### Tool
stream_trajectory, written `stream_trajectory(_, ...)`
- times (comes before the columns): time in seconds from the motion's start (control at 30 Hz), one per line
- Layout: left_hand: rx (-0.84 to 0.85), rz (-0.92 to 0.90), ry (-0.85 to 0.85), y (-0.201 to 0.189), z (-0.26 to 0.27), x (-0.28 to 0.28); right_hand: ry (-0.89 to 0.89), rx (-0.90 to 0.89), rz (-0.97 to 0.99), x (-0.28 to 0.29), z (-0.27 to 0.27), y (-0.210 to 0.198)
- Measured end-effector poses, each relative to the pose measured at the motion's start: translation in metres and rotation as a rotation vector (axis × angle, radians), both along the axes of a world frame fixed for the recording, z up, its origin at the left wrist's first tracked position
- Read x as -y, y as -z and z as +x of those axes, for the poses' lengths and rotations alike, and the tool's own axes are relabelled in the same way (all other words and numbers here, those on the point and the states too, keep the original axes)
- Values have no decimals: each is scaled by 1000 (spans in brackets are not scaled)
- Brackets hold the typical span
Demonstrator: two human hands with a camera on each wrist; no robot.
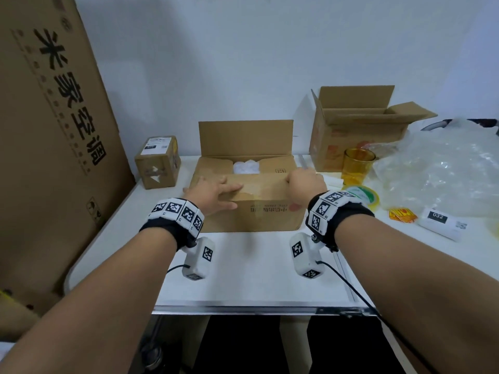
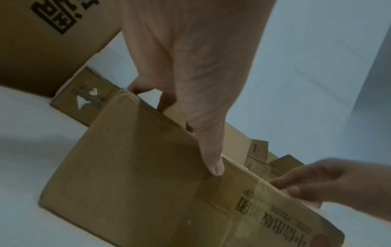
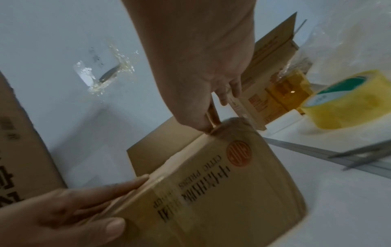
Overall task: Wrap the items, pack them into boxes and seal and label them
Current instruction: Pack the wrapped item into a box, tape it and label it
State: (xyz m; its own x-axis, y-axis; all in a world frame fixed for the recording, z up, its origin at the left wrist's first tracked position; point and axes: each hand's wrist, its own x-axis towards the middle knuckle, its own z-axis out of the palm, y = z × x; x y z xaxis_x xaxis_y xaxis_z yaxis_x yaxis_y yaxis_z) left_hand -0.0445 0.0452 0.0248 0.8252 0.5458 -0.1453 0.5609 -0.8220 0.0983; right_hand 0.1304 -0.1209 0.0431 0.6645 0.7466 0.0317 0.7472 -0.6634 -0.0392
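I had both hands on the box [image 1: 251,211], which stood in the middle of the desk [image 1: 243,271]. My left hand [image 1: 216,194] lay spread and flat on the near flap, the thumb over the front edge. My right hand [image 1: 305,182] gripped the right corner of the same flap with curled fingers. Inside the box, a white wrapped item [image 1: 246,166] showed. The far flap stood upright. Right of the box were a tape roll [image 1: 363,195] and a cup [image 1: 357,166].

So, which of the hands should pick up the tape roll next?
Right. The right hand is at the box corner nearest the tape roll; the left hand lies flat, holding the near flap down.
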Motion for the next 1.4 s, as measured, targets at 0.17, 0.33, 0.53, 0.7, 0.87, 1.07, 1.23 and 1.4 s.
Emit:
stream_trajectory(0.17,-39,18,83,-15,16,-13,44,-19,62,-33,16,-26)
stream_trajectory(0.33,-75,-3,142,-28,29,-31,-12,44,214,-79,49,-38)
stream_trajectory(0.53,-170,-3,175,-40,42,-51,70,-56,236,-133,78,-53)
stream_trajectory(0.7,-197,-16,193,-42,45,-59,58,-38,174,-141,83,-48)
stream_trajectory(0.87,-178,-1,208,-40,45,-58,113,29,209,-144,88,-45)
stream_trajectory(1.07,-182,-26,205,-40,46,-59,106,-11,80,-148,99,-63)
stream_trajectory(1.23,-191,-32,203,-44,47,-60,37,-155,103,-137,79,-85)
stream_trajectory(1.4,-145,-30,186,-44,40,-56,-103,-128,-132,-115,44,-58)
